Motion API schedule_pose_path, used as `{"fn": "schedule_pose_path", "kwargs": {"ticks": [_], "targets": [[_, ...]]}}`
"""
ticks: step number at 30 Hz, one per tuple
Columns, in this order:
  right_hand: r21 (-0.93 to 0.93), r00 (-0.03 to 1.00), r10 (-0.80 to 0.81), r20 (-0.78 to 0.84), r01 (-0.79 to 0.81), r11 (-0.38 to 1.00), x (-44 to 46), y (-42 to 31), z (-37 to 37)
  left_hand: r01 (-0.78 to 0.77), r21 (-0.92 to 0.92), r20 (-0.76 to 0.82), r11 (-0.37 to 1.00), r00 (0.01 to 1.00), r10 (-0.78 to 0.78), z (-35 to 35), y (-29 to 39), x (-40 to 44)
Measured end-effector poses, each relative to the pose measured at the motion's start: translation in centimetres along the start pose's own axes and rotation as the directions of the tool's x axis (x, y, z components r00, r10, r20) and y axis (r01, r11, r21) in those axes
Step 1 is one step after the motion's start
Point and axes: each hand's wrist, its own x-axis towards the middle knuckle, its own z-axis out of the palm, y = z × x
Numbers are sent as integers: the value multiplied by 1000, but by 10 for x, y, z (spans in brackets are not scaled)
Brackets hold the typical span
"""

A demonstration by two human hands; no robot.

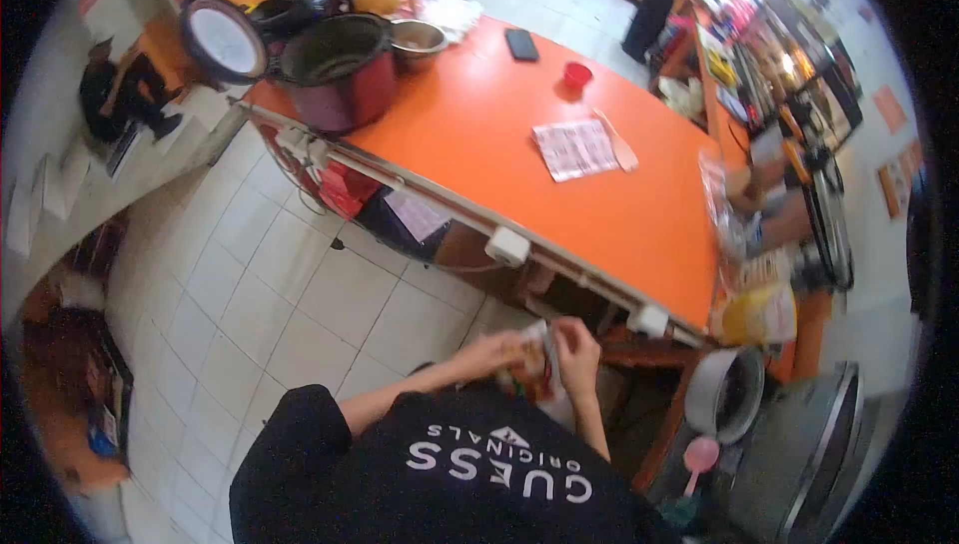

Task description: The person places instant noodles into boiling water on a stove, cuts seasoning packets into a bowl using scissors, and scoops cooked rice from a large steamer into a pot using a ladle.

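A small printed packet, pale with orange-red patches, is held up in front of my chest. My left hand grips it from the left side, slightly smeared by motion. At its upper right edge, my right hand pinches with thumb and fingers together. The packet's lower part sinks behind my black shirt, and its print cannot be read. Both hands are below the near edge of the orange table, apart from it.
A red cooker pot with its lid raised stands at the table's far left, beside a metal bowl. A printed sheet, red cup and phone lie on top. At right are a yellow pouch and pink ladle.
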Motion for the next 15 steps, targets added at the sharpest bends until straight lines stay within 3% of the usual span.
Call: {"fn": "schedule_pose_path", "kwargs": {"ticks": [1,3,6,8,11,15], "targets": [[46,992,-60,-107,65,997,2,-13,0,-20,52,-142,998,990,27,-9,27,2],[44,987,-110,-120,116,992,2,-39,-6,44,114,-275,992,961,-11,-24,91,-1],[-60,960,-249,-130,243,968,5,-50,-5,-71,246,-369,967,915,161,-34,115,4],[-72,959,-272,-76,267,961,4,-53,-1,-64,322,-374,944,908,189,-35,131,2],[-283,870,-473,-139,423,861,7,-68,2,-122,418,-382,900,876,296,-31,141,-2],[-162,905,-371,-206,343,925,18,-76,-9,-129,447,-382,885,867,319,-26,164,-7]]}}
